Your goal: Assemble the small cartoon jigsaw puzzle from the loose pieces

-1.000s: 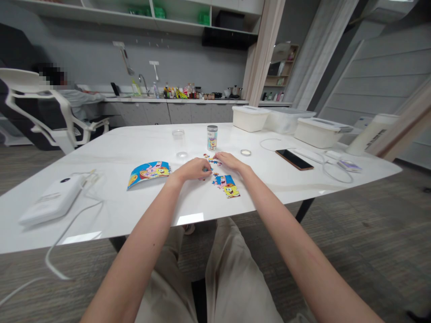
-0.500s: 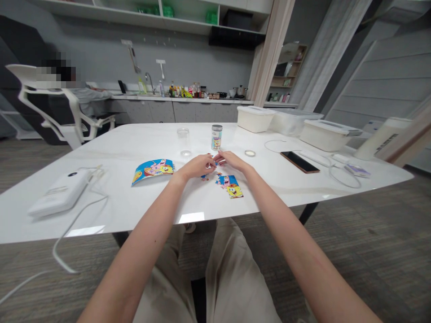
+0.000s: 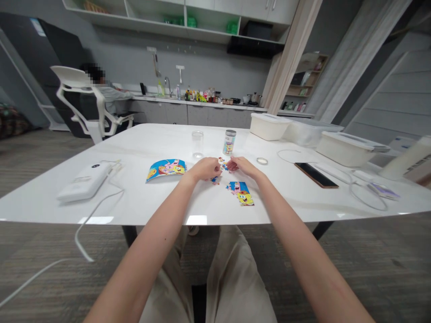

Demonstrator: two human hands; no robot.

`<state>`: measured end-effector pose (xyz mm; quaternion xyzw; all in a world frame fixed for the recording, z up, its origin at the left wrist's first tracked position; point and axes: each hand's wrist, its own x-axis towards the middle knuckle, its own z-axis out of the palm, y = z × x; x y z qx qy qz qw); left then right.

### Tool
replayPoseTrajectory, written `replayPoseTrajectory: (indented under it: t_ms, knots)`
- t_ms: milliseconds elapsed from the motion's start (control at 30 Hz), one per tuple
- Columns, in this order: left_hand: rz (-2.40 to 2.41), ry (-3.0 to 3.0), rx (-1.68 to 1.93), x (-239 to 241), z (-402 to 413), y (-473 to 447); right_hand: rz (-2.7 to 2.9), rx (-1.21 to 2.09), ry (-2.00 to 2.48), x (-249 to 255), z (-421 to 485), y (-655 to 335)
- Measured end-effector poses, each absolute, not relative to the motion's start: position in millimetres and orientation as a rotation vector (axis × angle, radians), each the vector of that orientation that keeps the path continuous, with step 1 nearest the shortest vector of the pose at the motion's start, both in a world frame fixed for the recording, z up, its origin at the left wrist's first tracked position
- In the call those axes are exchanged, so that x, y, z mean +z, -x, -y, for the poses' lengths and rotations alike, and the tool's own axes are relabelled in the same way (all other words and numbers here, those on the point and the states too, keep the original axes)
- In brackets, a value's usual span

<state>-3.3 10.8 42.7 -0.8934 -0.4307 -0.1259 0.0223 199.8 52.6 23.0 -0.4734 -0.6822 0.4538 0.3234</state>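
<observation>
Loose jigsaw pieces (image 3: 222, 160) lie scattered on the white table between my two hands. My left hand (image 3: 206, 168) has its fingers curled in at the left of these pieces; whatever they pinch is hidden. Across from it, my right hand (image 3: 243, 165) hovers low at the pieces' right side, fingers loosely stretched and somewhat apart. Nearer me lies a joined part of the cartoon puzzle (image 3: 243, 194), its left edge jagged. The curved picture sheet (image 3: 167, 168) rests to the left of my left hand. Behind the hands stands a printed can (image 3: 229, 142) with a metallic top.
A clear jar (image 3: 197, 144) stands left of the can, and a round lid (image 3: 261, 160) lies to the right. Further right are a phone (image 3: 315, 175), cables and storage boxes (image 3: 269, 126). A white device (image 3: 84, 183) with a cable sits left. Someone sits beyond a white chair (image 3: 72, 77).
The view has turned left, so the scene sits further right. My hands, close together before, are now slightly apart, and more loose pieces show between them. My left fingers are curled tighter.
</observation>
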Motion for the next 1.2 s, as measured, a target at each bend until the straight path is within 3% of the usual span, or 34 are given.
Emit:
replayPoseTrajectory:
  t_ms: [133,367,667,733,933,1200]
  knots:
    - [1.445,2.610,-0.426,37.2,-15.5,5.8,1.836,1.350,1.092,28.1,-42.7,-197.1]
    - [1.176,2.926,-0.312,24.9,-23.9,1.6,1.771,1.094,1.295,26.8,-52.3,-201.9]
    - [1.312,2.691,-0.323,38.1,-14.3,2.7,1.840,1.478,1.063,30.2,-40.0,-194.3]
    - [1.355,2.654,-0.328,40.2,-12.0,2.3,1.867,1.376,1.077,28.5,-43.3,-195.3]
    - [1.333,2.709,-0.306,39.1,-9.7,0.7,2.012,0.637,1.266,17.8,-54.2,-203.8]
    - [1.393,2.613,-0.371,34.3,-14.2,-1.2,2.159,0.727,1.085,9.4,-60.7,-202.2]
